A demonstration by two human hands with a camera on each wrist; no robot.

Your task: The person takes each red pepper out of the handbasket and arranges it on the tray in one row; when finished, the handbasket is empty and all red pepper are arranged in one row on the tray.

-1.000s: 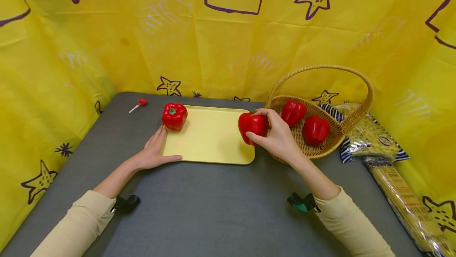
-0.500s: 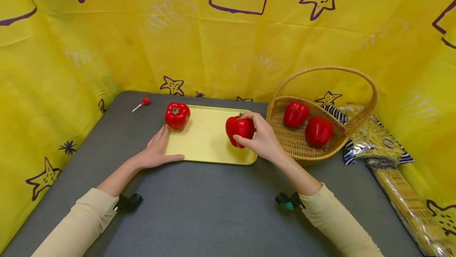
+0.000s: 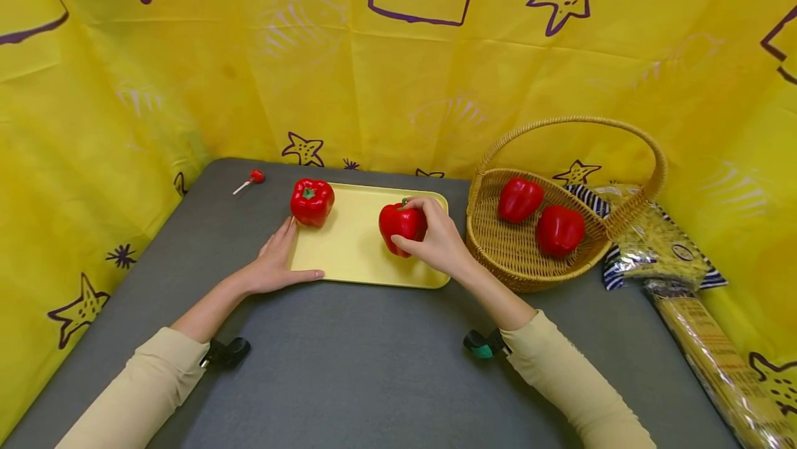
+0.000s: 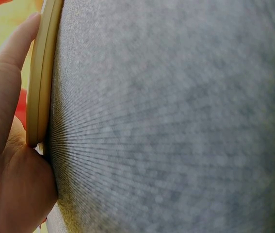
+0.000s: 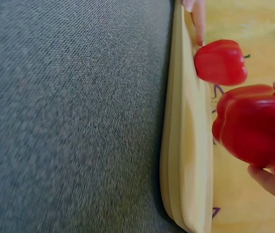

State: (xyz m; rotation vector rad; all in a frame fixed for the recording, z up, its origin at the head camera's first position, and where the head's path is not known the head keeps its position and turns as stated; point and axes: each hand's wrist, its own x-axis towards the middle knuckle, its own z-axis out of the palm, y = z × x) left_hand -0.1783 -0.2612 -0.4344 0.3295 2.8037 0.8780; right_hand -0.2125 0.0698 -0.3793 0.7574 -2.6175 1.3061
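Note:
My right hand (image 3: 434,238) grips a red bell pepper (image 3: 398,229), thumb on the near side and fingers behind by the green stem. The right wrist view shows this held pepper (image 5: 256,126) above the tray's level. A pale yellow tray (image 3: 349,248) lies beneath it on the grey table. At the tray's left end stands a second red bell pepper (image 3: 311,203), stem up. My left hand (image 3: 272,263) rests at the tray's left front corner, fingers straight along the side and thumb on the front rim. In the left wrist view the thumb (image 4: 13,46) touches the rim.
A wicker basket (image 3: 498,241) with a tall handle holds two more red bell peppers (image 3: 559,230) at the right. Beyond it lie a clear bag of pasta (image 3: 660,252) and a long packet of noodles (image 3: 716,352). A red lollipop (image 3: 256,176) lies back left. Yellow cloth surrounds the table.
My right hand has carried its bell pepper leftward from the basket's edge to over the right half of the tray. The left hand has kept its place at the tray.

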